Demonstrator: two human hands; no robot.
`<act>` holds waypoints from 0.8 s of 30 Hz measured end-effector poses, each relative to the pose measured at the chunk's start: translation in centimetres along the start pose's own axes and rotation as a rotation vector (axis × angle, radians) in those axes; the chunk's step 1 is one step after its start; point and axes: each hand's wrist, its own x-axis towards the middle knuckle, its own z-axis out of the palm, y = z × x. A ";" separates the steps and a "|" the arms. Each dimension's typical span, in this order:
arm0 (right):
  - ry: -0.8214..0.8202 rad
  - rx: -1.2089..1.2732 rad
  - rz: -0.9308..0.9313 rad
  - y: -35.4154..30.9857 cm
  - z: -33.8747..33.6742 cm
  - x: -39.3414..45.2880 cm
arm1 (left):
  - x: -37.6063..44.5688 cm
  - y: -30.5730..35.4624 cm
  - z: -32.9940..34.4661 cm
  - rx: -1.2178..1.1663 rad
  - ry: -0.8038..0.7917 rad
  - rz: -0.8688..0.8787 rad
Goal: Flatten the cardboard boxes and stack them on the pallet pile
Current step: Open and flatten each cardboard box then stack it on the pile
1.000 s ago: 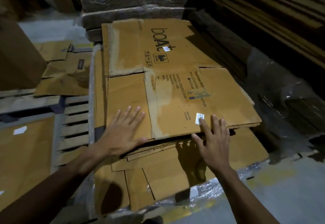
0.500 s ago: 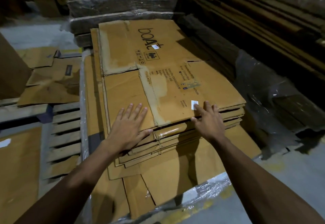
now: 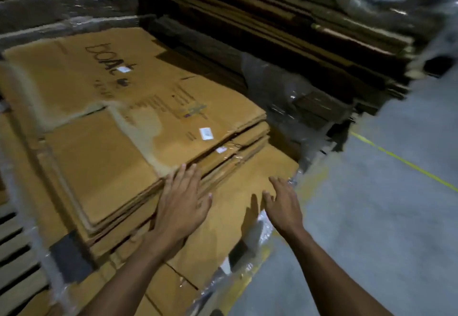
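Observation:
A flattened brown cardboard box (image 3: 104,127) printed "boAt" lies on top of a pile of flattened boxes (image 3: 223,162) on the pallet. My left hand (image 3: 182,199) lies flat with straight fingers against the near edge of the pile, fingertips at the top box's front corner. My right hand (image 3: 282,204) hovers with relaxed, spread fingers over the larger cardboard sheet (image 3: 247,181) under the pile, near its right edge. Neither hand holds anything.
Plastic-wrapped stacks of cardboard (image 3: 285,18) rise behind and to the right. A bare wooden pallet (image 3: 17,248) shows at lower left. Grey concrete floor (image 3: 371,216) with a yellow line (image 3: 406,162) lies to the right. Clear plastic wrap (image 3: 247,261) lines the pile's near edge.
The view swung to the right. Both hands slid back off the top box toward me; the left now rests at the pile's front edge and the right has lifted off to the right.

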 end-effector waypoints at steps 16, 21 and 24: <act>0.419 0.286 1.029 24.3 -4.7 -37.8 | -15.2 32.7 12.5 0.059 -0.601 0.906; 0.526 0.373 1.341 27.8 -3.3 -53.3 | -28.7 40.5 15.3 0.125 -0.743 1.157; 0.607 0.471 1.514 29.3 -2.1 -61.0 | -36.3 44.9 16.8 0.173 -0.830 1.291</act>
